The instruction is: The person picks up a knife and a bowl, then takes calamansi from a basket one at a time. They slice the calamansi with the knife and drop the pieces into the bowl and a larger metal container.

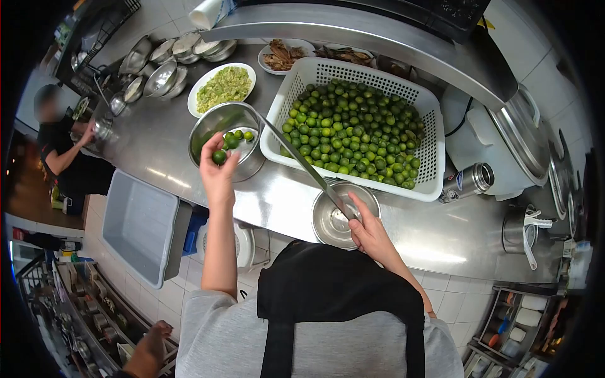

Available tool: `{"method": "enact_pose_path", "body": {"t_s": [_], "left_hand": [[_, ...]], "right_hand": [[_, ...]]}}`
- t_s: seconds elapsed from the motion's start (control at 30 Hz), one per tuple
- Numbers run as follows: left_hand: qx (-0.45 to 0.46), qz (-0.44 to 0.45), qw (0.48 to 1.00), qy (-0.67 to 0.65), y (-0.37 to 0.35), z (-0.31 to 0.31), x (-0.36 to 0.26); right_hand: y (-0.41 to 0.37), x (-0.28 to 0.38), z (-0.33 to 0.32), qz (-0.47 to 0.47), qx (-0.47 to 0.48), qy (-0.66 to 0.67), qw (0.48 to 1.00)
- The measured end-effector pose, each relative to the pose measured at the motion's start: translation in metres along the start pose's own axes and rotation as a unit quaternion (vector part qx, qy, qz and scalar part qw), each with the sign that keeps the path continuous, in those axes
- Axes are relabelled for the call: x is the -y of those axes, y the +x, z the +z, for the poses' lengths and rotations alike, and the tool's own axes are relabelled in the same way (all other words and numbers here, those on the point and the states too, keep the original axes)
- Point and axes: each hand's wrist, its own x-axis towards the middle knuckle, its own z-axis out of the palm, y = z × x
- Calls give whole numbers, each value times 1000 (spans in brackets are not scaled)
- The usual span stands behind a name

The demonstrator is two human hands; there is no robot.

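Note:
Over the near rim of a deep steel bowl (200, 126), my left hand (217, 170) pinches a green lime (219, 157) at its fingertips. Several more limes (233, 138) lie inside that bowl. My right hand (370, 232) grips a long knife (304, 165), its blade pointing up and left towards the bowl. Below the knife and beside my right hand is a smaller steel bowl (328, 217); part of it is hidden by the knife and hand. A white perforated basket (433, 126) full of limes (359, 126) stands just beyond.
A white plate of chopped green food (223, 89) and stacked metal bowls (165, 79) stand at the back left. A steel flask (467, 183) and a pot (515, 232) are at the right. A grey tub (140, 220) is lower left; another person (66, 148) stands far left.

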Motion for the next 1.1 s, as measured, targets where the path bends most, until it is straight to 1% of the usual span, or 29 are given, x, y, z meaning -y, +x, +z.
{"method": "enact_pose_path", "body": {"t_s": [0.03, 0.07, 0.1, 0.17, 0.23, 0.3, 0.37, 0.4, 0.47, 0.5, 0.53, 0.57, 0.6, 0.63, 0.7, 0.87, 0.93, 0.97, 1.03, 1.1], "left_hand": [[-2, -30, 997, -73, -1, -5, -1], [36, -72, 986, -148, -5, -8, 0], [37, -74, 986, -147, -11, -5, 1], [109, -143, 965, -190, -27, 11, 7], [146, -234, 930, -245, -41, 22, 17], [224, -304, 861, -341, -55, 28, 37], [254, -354, 833, -340, -69, 41, 43], [242, -381, 831, -324, -74, 49, 41], [249, -406, 799, -368, -82, 61, 42], [261, -423, 777, -386, -84, 65, 43], [265, -426, 774, -386, -88, 70, 41], [271, -420, 802, -326, -92, 79, 27], [276, -412, 827, -265, -96, 84, 19], [279, -413, 825, -264, -98, 85, 21], [313, -390, 842, -202, -103, 85, 25], [291, -397, 848, -199, -110, 86, 20], [294, -365, 869, -160, -113, 88, 22], [295, -367, 867, -162, -115, 87, 25], [329, -244, 905, -111, -116, 86, 29], [318, -245, 908, -122, -119, 86, 29]], "right_hand": [[-1, -2, -1, 17, 1, 16, 1000], [-2, -3, -2, 34, 2, 32, 999], [-2, -5, -2, 36, 0, 33, 999], [-2, -7, -4, 40, -4, 36, 999], [-2, -4, -4, 35, -9, 35, 999], [-4, 0, -4, 33, -17, 34, 999], [-6, 2, -3, 19, -11, 36, 999], [-6, 2, -3, 21, -17, 37, 999], [-6, 2, 0, -20, -21, 8, 1000], [-7, 3, 0, -18, -27, 8, 999], [-8, 7, 1, -43, -25, -13, 999], [-8, 11, 1, -67, -23, -33, 997], [-8, 14, 1, -70, -19, -37, 997], [-9, 17, 2, -68, -23, -36, 997], [-10, 21, 2, -81, -37, -70, 994], [-7, 8, 6, -93, -48, -82, 991], [-8, 7, 6, -94, -49, -80, 991], [-9, 7, 5, -87, -49, -85, 991], [-8, 6, 6, -80, -49, -91, 991], [-7, 1, 8, -101, -63, -94, 988]]}}
